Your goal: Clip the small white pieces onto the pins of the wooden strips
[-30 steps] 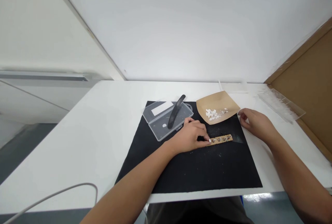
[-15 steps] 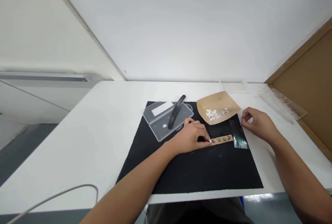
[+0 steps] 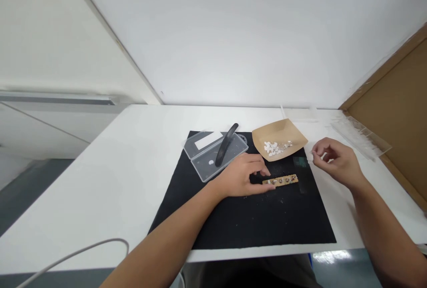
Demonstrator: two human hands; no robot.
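A narrow tan strip (image 3: pixel 283 180) with several small studs lies on a black mat (image 3: pixel 247 217). My left hand (image 3: pixel 242 175) rests on the mat, fingertips touching the strip's left end. My right hand (image 3: pixel 336 160) hovers above the mat's right edge, fingers curled in a pinch on a thin clear film (image 3: pixel 300 168) that hangs down toward the mat. A brown paper tray (image 3: pixel 290 134) with small white pieces (image 3: pixel 274 146) sits just behind the strip.
An open clear plastic case (image 3: pixel 213 152) with a black curved tool (image 3: pixel 227 143) across it lies at the mat's back left. A clear plastic tray (image 3: pixel 360 134) sits by a brown board (image 3: pixel 396 114) at right. A grey cable (image 3: pixel 76 250) runs along the table's front left.
My right hand has risen off the table and lifted the clear film from the mat. My left hand has loosened a little on the strip's left end.
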